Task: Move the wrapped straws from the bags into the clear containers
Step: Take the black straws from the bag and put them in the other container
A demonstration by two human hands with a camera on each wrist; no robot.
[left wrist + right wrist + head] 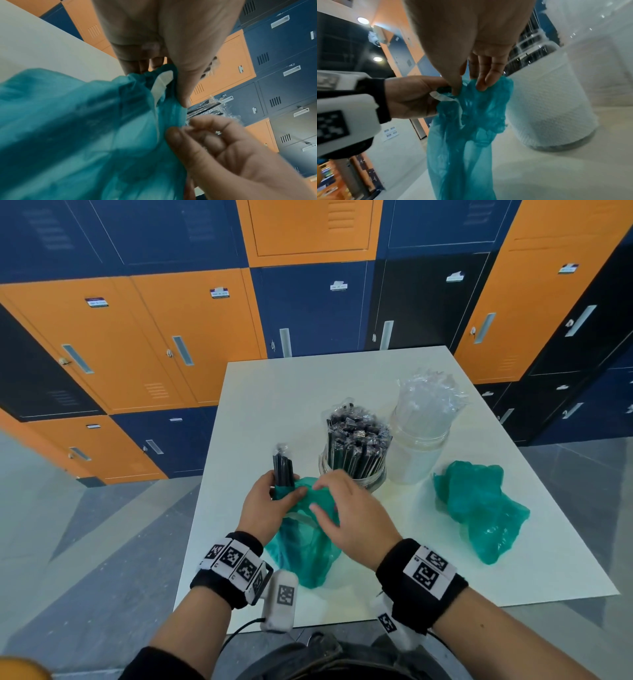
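At the table's near edge my left hand [286, 487] grips a bundle of black wrapped straws [283, 469] that sticks up out of a teal bag [308, 546]. My right hand [317, 496] pinches the bag's rim beside it, which the right wrist view shows as fingertips [481, 86] holding teal film [467, 135]. In the left wrist view the straw ends [204, 108] poke past the bag [77, 135]. Just behind my hands a clear container [356, 453] stands packed with black straws. To its right, another clear container [421, 429] holds clear-wrapped straws.
A second teal bag [479, 508] lies crumpled on the white table [274, 392] at the right. Orange and blue lockers [154, 337] stand behind the table. The table's left half is bare, with grey floor [85, 542] beyond its edge.
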